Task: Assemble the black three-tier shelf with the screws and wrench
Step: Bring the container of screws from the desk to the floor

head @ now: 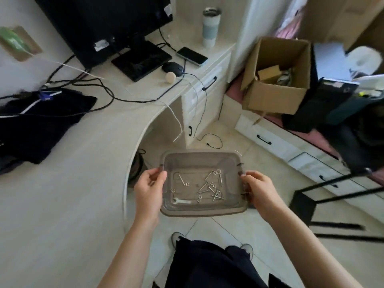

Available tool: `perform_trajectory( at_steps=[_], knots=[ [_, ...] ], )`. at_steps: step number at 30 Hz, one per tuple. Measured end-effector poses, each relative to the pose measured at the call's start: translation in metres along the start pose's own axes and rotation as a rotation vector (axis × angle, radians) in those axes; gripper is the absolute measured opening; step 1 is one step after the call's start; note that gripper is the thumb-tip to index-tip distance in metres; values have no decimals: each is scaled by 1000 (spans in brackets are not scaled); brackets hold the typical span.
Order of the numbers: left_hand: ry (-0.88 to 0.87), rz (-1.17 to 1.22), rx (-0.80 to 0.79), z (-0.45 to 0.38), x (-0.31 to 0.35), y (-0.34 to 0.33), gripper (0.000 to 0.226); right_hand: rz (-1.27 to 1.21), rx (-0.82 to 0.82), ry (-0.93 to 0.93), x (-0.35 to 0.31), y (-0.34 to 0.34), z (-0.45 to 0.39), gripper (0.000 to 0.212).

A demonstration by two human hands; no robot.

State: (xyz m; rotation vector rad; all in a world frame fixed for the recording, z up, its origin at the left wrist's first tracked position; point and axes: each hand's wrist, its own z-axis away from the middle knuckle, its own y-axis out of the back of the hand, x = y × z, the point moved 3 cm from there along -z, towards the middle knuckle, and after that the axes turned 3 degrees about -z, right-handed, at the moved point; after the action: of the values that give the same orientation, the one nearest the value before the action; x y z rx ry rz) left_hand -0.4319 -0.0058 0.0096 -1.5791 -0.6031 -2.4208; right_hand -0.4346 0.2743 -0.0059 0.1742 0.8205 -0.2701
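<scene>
One wrench [181, 201] and a loose scatter of screws [212, 187] in the one clear tub [202, 210] we hold over the floor, our left hand [148, 190] and right hand [258, 191] gripping opposite rims, black shelf frame [332, 183] to our right

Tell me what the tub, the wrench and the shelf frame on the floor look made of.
The smoky grey see-through rectangular tub looks like glossy plastic: the floor shows through its walls. The small flat silver open-ended wrench looks like bright stamped metal, probably plated steel. The black thin-barred shelf frame looks like matt painted metal, though blur leaves that open.
</scene>
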Motion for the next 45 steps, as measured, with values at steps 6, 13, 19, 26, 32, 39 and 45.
perform_trajectory(
  at_steps=[6,13,19,26,32,39,45],
  knots=[
    [-32,-78,-160,61,2,-105,14,-78,130,-13,14,125,14,17],
    [-41,-112,-286,130,-7,-213,11,-208,243,-17,32,256,25,16],
    [-66,-162,-452,169,1,-292,11,-363,380,-17,45,337,30,16],
    [-118,-239,-672,182,21,-384,11,-517,542,-20,46,398,32,19],
    [-171,-295,-835,191,39,-452,10,-616,636,-20,46,433,33,23],
    [-232,-374,-1007,239,32,-526,13,-765,774,-25,72,497,45,19],
    [-248,-423,-1118,308,5,-576,17,-781,846,-22,104,578,63,22]
  ],
)
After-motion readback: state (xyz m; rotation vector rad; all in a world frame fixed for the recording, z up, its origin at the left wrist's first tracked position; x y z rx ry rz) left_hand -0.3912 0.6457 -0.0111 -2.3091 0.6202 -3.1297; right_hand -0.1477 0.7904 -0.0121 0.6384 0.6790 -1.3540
